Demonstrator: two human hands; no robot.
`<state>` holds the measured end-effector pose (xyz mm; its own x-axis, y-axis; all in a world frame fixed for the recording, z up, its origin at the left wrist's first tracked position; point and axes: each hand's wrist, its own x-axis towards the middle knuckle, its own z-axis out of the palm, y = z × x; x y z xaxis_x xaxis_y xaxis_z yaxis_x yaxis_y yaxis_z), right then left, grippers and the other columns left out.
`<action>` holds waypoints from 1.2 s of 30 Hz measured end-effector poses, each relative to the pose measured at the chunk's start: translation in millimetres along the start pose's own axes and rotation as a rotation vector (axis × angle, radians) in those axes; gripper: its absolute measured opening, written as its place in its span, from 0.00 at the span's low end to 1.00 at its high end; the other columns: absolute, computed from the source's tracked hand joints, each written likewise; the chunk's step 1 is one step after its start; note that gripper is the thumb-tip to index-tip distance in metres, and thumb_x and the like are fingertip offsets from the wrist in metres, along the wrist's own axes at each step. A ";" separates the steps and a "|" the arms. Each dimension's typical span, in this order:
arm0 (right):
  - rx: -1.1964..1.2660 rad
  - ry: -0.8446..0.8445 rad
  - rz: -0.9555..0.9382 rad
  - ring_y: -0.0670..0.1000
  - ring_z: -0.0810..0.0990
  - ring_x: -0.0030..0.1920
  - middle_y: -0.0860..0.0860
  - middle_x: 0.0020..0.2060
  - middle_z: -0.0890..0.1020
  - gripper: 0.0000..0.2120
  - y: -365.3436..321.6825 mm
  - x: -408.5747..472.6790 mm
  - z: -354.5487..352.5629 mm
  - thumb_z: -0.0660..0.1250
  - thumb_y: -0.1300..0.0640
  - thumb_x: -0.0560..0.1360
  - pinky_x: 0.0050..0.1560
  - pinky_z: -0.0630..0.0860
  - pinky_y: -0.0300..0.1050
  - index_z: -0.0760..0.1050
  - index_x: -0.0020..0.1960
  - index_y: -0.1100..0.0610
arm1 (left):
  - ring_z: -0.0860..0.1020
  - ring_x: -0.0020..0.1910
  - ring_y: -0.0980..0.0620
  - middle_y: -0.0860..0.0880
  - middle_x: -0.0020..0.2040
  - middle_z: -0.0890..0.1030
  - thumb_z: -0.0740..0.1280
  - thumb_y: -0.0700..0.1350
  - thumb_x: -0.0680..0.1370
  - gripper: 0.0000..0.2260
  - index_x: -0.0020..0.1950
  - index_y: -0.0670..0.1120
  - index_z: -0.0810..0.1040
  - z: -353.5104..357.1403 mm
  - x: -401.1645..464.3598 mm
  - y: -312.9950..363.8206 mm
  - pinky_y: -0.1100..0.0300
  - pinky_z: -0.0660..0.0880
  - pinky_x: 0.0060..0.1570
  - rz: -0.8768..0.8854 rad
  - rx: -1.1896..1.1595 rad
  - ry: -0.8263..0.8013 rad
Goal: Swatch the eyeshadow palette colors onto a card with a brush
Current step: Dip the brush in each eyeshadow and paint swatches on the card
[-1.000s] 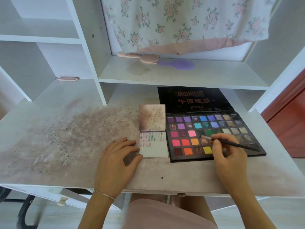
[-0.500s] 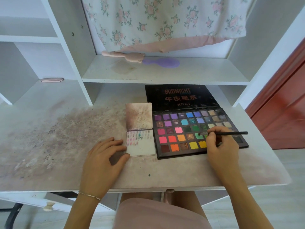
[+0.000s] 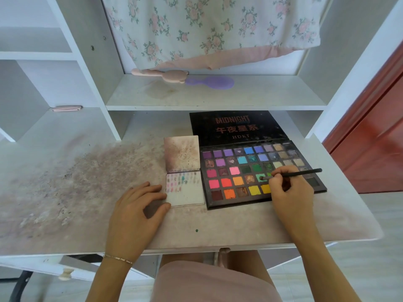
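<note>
An open black eyeshadow palette (image 3: 237, 168) with several coloured pans lies on the desk, its lid flat behind it. My right hand (image 3: 290, 190) pinches a thin black brush (image 3: 302, 172); the brush tip rests in a green pan (image 3: 261, 177). Left of the palette lies a small open card booklet (image 3: 185, 188) with rows of colour swatches on its lower page. My left hand (image 3: 135, 214) rests flat on the desk, its fingertips touching the booklet's left edge.
The desk top (image 3: 65, 184) is stained with powder on its left half. A pink comb (image 3: 161, 73) and a purple brush (image 3: 209, 82) lie on the shelf above, under a floral cloth (image 3: 209, 25). A red door (image 3: 375, 136) stands at the right.
The brush tip has moved from a brown pan to the green pan beside it. My left hand has stayed on the booklet's edge. The view has shifted.
</note>
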<state>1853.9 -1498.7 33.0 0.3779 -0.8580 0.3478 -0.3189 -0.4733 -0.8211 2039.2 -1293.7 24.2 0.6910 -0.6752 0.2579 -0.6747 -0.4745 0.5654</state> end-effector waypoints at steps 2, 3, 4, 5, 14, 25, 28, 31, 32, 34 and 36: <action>0.017 0.021 0.007 0.34 0.77 0.39 0.42 0.34 0.76 0.14 0.2 -0.7 -0.5 0.60 0.64 0.74 0.32 0.72 0.25 0.68 0.38 0.45 | 0.73 0.59 0.53 0.50 0.54 0.81 0.74 0.44 0.68 0.09 0.48 0.46 0.83 0.2 0.1 0.3 0.49 0.66 0.63 0.001 -0.002 -0.002; 0.020 0.022 0.005 0.35 0.77 0.40 0.42 0.34 0.76 0.14 -0.5 -1.2 -1.0 0.60 0.64 0.75 0.32 0.72 0.25 0.68 0.38 0.46 | 0.72 0.58 0.54 0.50 0.54 0.81 0.74 0.44 0.68 0.09 0.47 0.46 0.83 0.3 0.1 0.4 0.50 0.66 0.63 0.003 -0.005 0.000; 0.025 0.020 -0.002 0.35 0.77 0.40 0.42 0.34 0.76 0.13 -1.7 -1.9 -1.4 0.60 0.64 0.75 0.32 0.72 0.25 0.68 0.39 0.46 | 0.71 0.58 0.55 0.50 0.54 0.81 0.74 0.44 0.68 0.09 0.47 0.46 0.83 0.3 0.1 0.3 0.50 0.65 0.63 0.004 -0.010 0.002; 0.038 0.015 -0.008 0.35 0.77 0.40 0.42 0.34 0.76 0.14 -3.2 -2.6 -1.8 0.60 0.65 0.75 0.32 0.73 0.26 0.69 0.39 0.46 | 0.71 0.58 0.56 0.50 0.54 0.81 0.74 0.44 0.68 0.09 0.47 0.46 0.83 0.2 0.0 0.2 0.50 0.65 0.63 0.004 -0.016 0.004; 0.233 -0.140 -0.069 0.42 0.76 0.34 0.46 0.30 0.75 0.13 -38.3 -21.8 32.9 0.60 0.64 0.74 0.30 0.72 0.37 0.70 0.38 0.47 | 0.75 0.58 0.50 0.50 0.52 0.82 0.74 0.44 0.68 0.08 0.46 0.47 0.83 -0.1 -0.1 0.5 0.46 0.68 0.62 -0.004 -0.020 0.009; 0.160 -0.377 -0.109 0.40 0.76 0.42 0.41 0.38 0.77 0.15 -60.4 -29.6 79.8 0.63 0.61 0.74 0.41 0.73 0.30 0.68 0.41 0.40 | 0.74 0.59 0.52 0.52 0.53 0.81 0.73 0.46 0.68 0.08 0.47 0.49 0.83 0.5 0.5 -0.4 0.48 0.67 0.63 0.002 -0.014 0.004; 0.131 -0.420 -0.107 0.40 0.75 0.43 0.40 0.39 0.76 0.12 -59.6 -30.0 80.1 0.63 0.60 0.74 0.43 0.74 0.32 0.70 0.43 0.42 | 0.75 0.59 0.51 0.52 0.52 0.82 0.74 0.46 0.68 0.08 0.46 0.48 0.83 1.5 0.4 -1.0 0.47 0.68 0.63 0.006 -0.007 0.007; 0.117 -0.433 -0.101 0.41 0.76 0.44 0.40 0.40 0.76 0.10 -59.6 -30.2 80.1 0.63 0.59 0.74 0.44 0.75 0.34 0.70 0.44 0.42 | 0.76 0.58 0.50 0.51 0.51 0.82 0.75 0.44 0.67 0.08 0.45 0.48 0.83 2.0 0.4 -1.0 0.45 0.69 0.61 0.011 -0.012 0.013; 0.112 -0.436 -0.102 0.41 0.77 0.44 0.39 0.41 0.76 0.11 -59.6 -30.1 80.0 0.63 0.59 0.74 0.44 0.76 0.35 0.70 0.44 0.42 | 0.76 0.57 0.50 0.51 0.51 0.82 0.75 0.44 0.67 0.08 0.45 0.47 0.83 2.1 0.3 -1.0 0.44 0.69 0.61 0.016 -0.013 0.016; 0.099 -0.441 -0.107 0.42 0.77 0.44 0.39 0.41 0.76 0.10 -59.8 -29.8 80.1 0.63 0.59 0.74 0.45 0.76 0.36 0.71 0.44 0.43 | 0.76 0.57 0.49 0.51 0.51 0.82 0.75 0.44 0.67 0.08 0.45 0.47 0.83 2.1 0.3 -0.8 0.44 0.70 0.60 0.019 -0.011 0.019; 0.084 -0.441 -0.113 0.43 0.77 0.43 0.39 0.40 0.76 0.09 -60.2 -29.9 80.5 0.63 0.59 0.74 0.45 0.77 0.38 0.71 0.45 0.44 | 0.76 0.57 0.49 0.50 0.51 0.82 0.75 0.44 0.67 0.08 0.45 0.47 0.83 1.9 0.2 -0.6 0.44 0.70 0.60 0.017 -0.006 0.017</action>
<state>1931.7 -1428.5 35.7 0.7455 -0.6267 0.2267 -0.1900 -0.5259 -0.8291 2039.3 -1294.7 22.4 0.6843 -0.6730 0.2808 -0.6845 -0.4599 0.5656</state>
